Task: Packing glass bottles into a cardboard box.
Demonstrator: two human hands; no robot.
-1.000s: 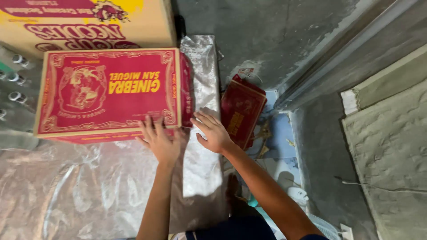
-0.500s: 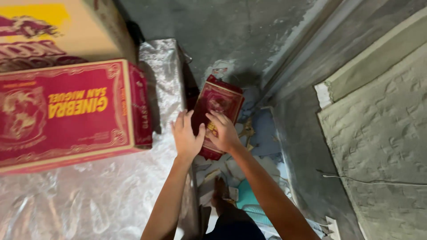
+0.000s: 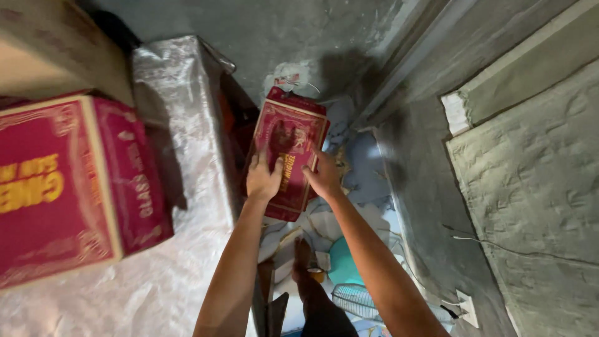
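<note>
While you're looking straight down, the flat red carton (image 3: 292,146) sits low in the gap between the plastic-wrapped surface (image 3: 181,125) and the grey wall (image 3: 424,168), leaning at a slight tilt with its printed face up toward you. Both of your hands are on it: your left hand (image 3: 263,180) lies on the lower left part of the face with fingers spread and pointing up, and your right hand (image 3: 323,176) has the right edge, thumb on the face and fingers curled round the side, so it's gripped rather than just touched. Can't tell if the carton's bottom is resting on anything, your arms hide that bit. Just under it there's a messy pile of paper and plastic scraps (image 3: 324,224), a teal round thing (image 3: 344,262) and the wire grille of a fan (image 3: 357,301), plus your foot (image 3: 304,274) down on the floor. Off to your left, up on the wrapped surface, a big red box (image 3: 75,187) sits well apart from the carton, with a tan cardboard box (image 3: 56,50) right behind it, touching or nearly so. Over on the right, past the wall, there's a rough grey-green slab (image 3: 530,206), a thin cable (image 3: 499,246) running across it, and a white socket (image 3: 467,307) near the bottom.
</note>
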